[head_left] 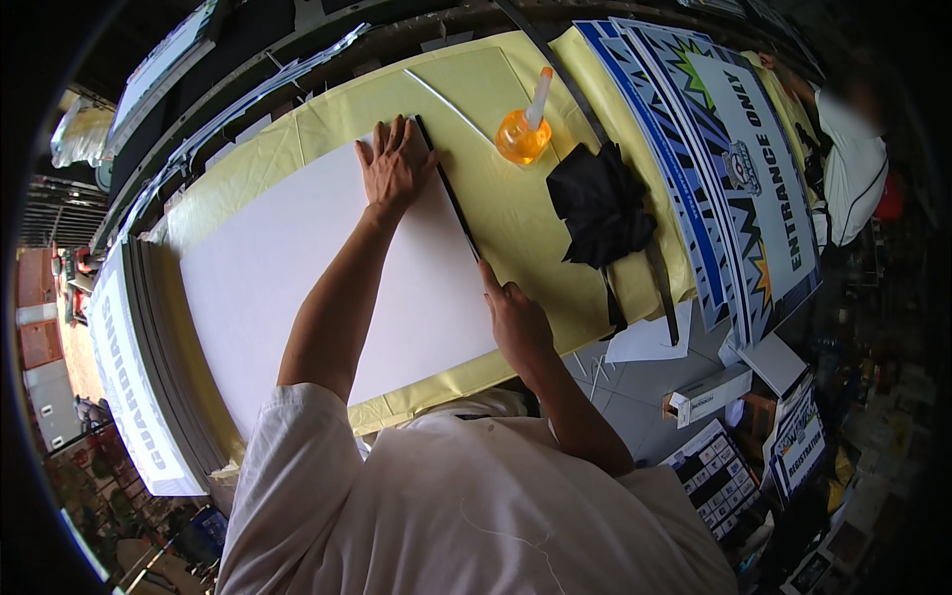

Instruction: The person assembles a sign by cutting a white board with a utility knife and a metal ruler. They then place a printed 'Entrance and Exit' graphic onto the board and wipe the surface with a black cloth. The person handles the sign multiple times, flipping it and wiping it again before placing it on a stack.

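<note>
A large white sheet or board [288,253] lies on the yellow-covered table. My left hand [394,171] rests flat on its far right part, fingers spread and the thumb side by a thin black strip [451,193]. That strip runs along the sheet's right edge. At the strip's near end is my right hand [518,319], index finger stretched along the edge and the other fingers curled under. Whatever those curled fingers may hold is hidden. To the right lie an orange-liquid bottle [523,137] with a long pale nozzle and a crumpled black cloth [598,203].
A thin white rod [445,102] lies beyond the strip. Printed blue-and-white boards [729,169] are stacked at the right, and more boards [139,367] at the left. A long white box [711,394] sits low at the right. Another person [853,169] is at the far right.
</note>
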Available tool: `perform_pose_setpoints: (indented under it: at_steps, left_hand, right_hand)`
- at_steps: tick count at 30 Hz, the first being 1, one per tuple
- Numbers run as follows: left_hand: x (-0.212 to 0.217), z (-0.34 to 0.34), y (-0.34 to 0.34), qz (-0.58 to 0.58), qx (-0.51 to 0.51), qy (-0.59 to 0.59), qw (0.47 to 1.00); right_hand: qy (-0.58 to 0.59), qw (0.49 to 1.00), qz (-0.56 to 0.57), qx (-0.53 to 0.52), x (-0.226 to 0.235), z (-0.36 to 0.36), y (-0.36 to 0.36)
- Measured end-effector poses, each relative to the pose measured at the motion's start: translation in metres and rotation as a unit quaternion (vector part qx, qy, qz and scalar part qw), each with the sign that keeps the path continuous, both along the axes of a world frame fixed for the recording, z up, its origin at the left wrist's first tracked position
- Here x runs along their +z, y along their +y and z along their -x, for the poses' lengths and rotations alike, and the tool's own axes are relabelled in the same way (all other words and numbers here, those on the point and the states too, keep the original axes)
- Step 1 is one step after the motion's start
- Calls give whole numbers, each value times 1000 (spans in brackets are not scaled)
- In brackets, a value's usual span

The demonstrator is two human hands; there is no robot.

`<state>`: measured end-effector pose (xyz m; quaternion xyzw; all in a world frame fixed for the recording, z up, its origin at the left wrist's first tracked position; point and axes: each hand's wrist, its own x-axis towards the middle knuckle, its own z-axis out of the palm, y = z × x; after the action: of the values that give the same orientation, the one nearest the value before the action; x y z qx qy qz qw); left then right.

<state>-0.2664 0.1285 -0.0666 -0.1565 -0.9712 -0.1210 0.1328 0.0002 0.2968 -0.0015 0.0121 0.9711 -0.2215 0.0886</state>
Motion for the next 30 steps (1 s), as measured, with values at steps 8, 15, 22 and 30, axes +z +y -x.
perform_pose_setpoints:
  at_steps: [8, 15, 22, 30]
  left_hand:
    - [-5, 3, -2, 14, 2, 3, 1000]
    - [-3, 2, 0, 24, 8, -8, 1000]
    - [-9, 5, -3, 17, 9, -2, 1000]
    - [-4, 5, -1, 40, 12, -7, 999]
  right_hand:
    - [1, 1000, -6, -5, 9, -34, 2]
    - [-16, 1000, -9, -3, 10, -65, 8]
    - [-30, 999, -20, -13, 17, -97, 11]
    - [-21, 999, -31, -23, 12, -135, 14]
